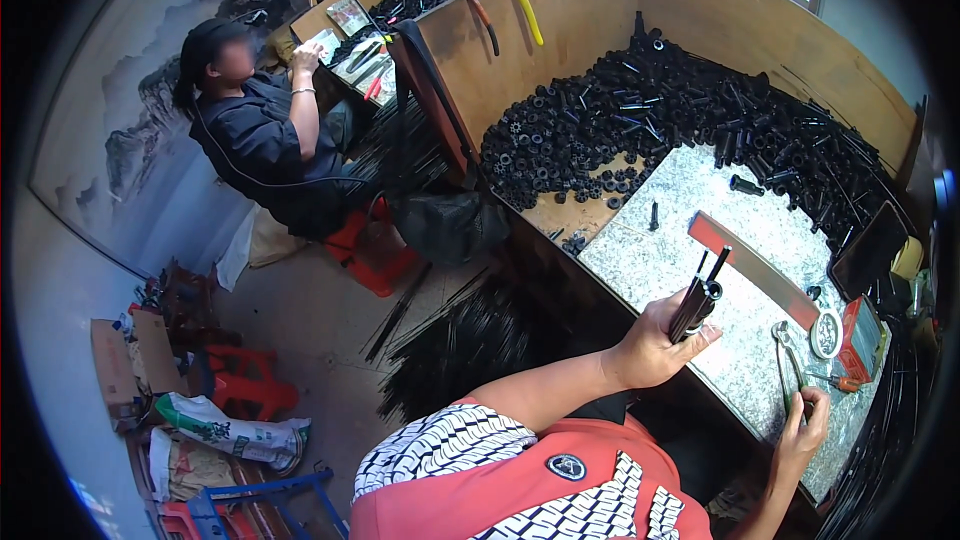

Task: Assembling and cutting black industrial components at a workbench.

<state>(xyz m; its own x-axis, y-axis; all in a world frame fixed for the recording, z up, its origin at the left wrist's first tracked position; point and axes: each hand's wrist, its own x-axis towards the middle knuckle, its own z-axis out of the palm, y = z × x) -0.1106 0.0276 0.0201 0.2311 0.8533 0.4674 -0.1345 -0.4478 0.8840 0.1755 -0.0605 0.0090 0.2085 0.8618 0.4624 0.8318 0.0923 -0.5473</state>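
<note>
My left hand (652,345) grips black tubes (690,310) by bench's (640,240) near edge; right hand (808,418) grasps pliers (786,342) by near-right corner; shirt badge (566,467) illegible.

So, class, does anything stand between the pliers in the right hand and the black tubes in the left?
Nothing visible does. The pliers, in the right hand, and the black tubes, in the left hand, have only speckled tabletop between them; the long strip lies beyond that gap.
</note>
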